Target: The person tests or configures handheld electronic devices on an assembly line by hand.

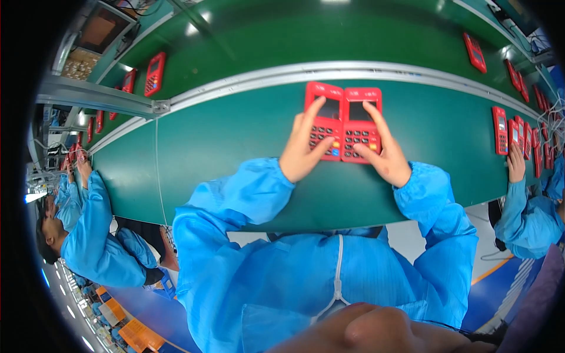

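Observation:
Two red card payment terminals are side by side over the green bench, their inner edges touching or nearly so, with dark screens and keypads facing up. On the left terminal, my left hand grips from the outer side, forefinger by the screen and thumb over the lower keys. My right hand grips the right terminal in a mirrored way, its forefinger along the outer edge near the screen and its thumb at the keypad. The remaining fingers of both hands are mostly hidden, as are the terminals' undersides.
A metal rail separates the green bench from a darker green strip carrying more red terminals. Several terminals cluster at the right, where a co-worker's hand reaches in. Another blue-sleeved person works at left.

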Available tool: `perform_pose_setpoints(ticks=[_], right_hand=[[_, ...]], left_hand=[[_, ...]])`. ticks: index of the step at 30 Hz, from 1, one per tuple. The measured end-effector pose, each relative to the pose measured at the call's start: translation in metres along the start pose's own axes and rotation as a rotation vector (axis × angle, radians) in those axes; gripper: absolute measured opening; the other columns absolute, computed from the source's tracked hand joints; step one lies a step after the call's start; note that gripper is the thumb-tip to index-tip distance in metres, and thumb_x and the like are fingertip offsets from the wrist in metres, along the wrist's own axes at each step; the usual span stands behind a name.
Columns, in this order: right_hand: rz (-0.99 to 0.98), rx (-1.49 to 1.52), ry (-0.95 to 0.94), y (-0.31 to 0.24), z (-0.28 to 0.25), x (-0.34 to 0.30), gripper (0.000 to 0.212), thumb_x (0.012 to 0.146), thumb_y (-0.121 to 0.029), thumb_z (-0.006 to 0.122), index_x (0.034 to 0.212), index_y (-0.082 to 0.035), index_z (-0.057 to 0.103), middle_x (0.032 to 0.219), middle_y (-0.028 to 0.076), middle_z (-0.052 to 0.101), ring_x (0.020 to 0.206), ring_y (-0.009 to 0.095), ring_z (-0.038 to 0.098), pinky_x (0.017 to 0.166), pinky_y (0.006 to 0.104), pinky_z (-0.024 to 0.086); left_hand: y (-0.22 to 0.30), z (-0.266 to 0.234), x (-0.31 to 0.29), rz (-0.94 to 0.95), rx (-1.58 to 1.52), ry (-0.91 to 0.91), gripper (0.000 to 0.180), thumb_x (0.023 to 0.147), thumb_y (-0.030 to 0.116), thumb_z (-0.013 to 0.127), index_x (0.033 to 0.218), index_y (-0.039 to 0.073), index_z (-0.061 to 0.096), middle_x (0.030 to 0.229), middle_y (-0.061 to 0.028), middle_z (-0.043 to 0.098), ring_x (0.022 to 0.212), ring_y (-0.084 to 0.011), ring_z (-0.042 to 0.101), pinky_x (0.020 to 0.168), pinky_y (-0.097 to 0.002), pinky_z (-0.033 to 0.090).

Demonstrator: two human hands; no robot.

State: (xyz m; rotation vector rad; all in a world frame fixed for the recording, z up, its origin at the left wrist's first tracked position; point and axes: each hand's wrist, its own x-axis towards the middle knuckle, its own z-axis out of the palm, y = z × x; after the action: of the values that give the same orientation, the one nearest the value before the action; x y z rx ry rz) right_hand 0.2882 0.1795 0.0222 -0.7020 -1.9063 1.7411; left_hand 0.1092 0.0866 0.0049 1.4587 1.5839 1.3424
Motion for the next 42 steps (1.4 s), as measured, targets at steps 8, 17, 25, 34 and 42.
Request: perform_pose_setpoints(ticks=[8,17,25,34,42], right_hand=[[-0.184,0.033,0.169,0.009,-0.019,0.086,0.063,0.082,-0.001,0.059,0.135,-0.011,0.027,0.121,0.013,0.047,0.105,0.019,0.053,0.087,0.0304,0.046],[-0.366,-0.946,0.442,0.047,-0.046,0.196,0.062,0.079,-0.026,0.064,0.132,-0.016,0.034,0.108,0.017,0.046,0.103,0.031,0.044,0.083,0.0430,0.038],[-0.303,-1.372,0.975,0.042,-0.180,0.167,0.059,0.072,-0.022,0.068,0.125,-0.018,0.043,0.115,0.017,0.043,0.110,0.032,0.040,0.083,0.0450,0.035],[0.233,-1.247,1.180,0.075,-0.308,0.138,0.088,0.065,-0.062,0.065,0.135,-0.019,0.033,0.127,0.023,0.036,0.119,0.039,0.033,0.088,0.0577,0.030],[0.227,-1.093,1.289,0.074,-0.314,0.143,0.072,0.070,-0.051,0.066,0.128,-0.018,0.038,0.111,0.018,0.049,0.101,0.039,0.045,0.082,0.0531,0.035]], left_hand=[[-0.029,-0.053,0.067,-0.029,-0.262,0.191,0.067,0.079,-0.004,0.056,0.136,0.009,0.024,0.129,-0.0138,0.037,0.113,-0.0212,0.046,0.096,-0.0314,0.038],[-0.126,-0.122,0.147,0.045,0.641,0.518,0.066,0.080,0.020,0.064,0.135,0.010,0.030,0.121,-0.0201,0.048,0.110,-0.0362,0.046,0.093,-0.0419,0.035],[-0.098,-0.107,0.128,0.274,0.815,0.539,0.051,0.078,0.009,0.061,0.126,0.007,0.042,0.117,-0.0179,0.041,0.104,-0.0330,0.041,0.090,-0.0409,0.034],[-0.045,-0.039,0.067,0.298,0.657,0.159,0.050,0.074,-0.004,0.059,0.121,0.003,0.045,0.115,-0.0198,0.039,0.106,-0.0358,0.041,0.088,-0.0414,0.036],[-0.028,-0.014,0.056,0.256,0.554,0.103,0.051,0.074,-0.004,0.060,0.121,0.003,0.044,0.115,-0.0172,0.038,0.100,-0.0307,0.045,0.084,-0.0377,0.041]])
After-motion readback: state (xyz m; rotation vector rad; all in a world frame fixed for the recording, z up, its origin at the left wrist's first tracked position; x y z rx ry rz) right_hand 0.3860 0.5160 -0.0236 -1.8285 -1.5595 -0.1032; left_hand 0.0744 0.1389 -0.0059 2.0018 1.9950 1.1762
